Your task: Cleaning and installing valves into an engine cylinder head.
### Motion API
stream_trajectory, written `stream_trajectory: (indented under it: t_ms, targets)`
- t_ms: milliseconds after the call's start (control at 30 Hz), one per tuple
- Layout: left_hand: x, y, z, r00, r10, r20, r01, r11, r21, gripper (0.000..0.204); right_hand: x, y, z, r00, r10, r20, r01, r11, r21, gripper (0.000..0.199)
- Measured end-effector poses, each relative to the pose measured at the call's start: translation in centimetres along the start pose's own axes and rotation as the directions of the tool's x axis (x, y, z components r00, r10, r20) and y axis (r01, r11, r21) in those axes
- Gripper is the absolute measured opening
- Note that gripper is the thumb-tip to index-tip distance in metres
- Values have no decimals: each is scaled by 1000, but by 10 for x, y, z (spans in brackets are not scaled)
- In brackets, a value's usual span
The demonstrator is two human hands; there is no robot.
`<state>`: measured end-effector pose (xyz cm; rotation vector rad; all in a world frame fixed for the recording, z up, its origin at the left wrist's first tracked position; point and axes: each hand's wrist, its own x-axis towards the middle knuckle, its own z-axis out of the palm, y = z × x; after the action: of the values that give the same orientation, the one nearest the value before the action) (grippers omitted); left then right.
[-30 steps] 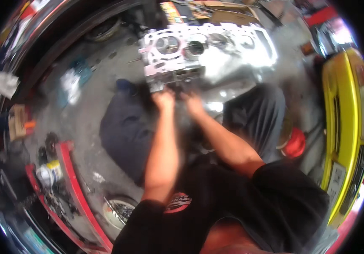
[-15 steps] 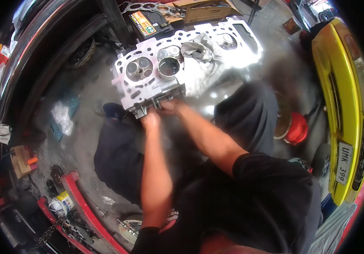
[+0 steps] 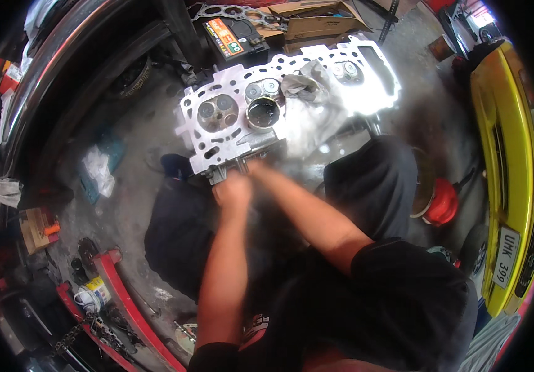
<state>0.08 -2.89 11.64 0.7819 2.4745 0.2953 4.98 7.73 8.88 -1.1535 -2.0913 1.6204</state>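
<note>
A bright metal cylinder head (image 3: 316, 99) lies face up on the concrete floor between my knees, its round chambers and valves showing. A grey rag (image 3: 301, 85) lies crumpled on its middle. My left hand (image 3: 233, 189) is at the near side of the head, at its lower left corner, and is motion-blurred. My right hand (image 3: 259, 168) reaches the same near edge just right of it, blurred too. Whether either hand grips a part or a tool there cannot be made out.
A car battery (image 3: 234, 38) and a cardboard box (image 3: 316, 22) with a gasket sit behind the head. A yellow car (image 3: 509, 167) stands at the right, a red round object (image 3: 442, 201) by my right knee, and a red jack frame (image 3: 115, 291) with tools at the lower left.
The view has shifted so the cylinder head sits closer and more to the centre. Both hands stay at its near edge, moving quickly.
</note>
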Motion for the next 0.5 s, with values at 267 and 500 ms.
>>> stream_trajectory:
  t_ms: [267,500]
  targets:
    - [13,-1,6,979,204,27,-202,928,312,40,23,18,2,993,66,101,-78,990,115,61]
    - [24,-12,14,968,251,30,-250,936,246,38,35,18,10,992,69,107,-78,993,89,63]
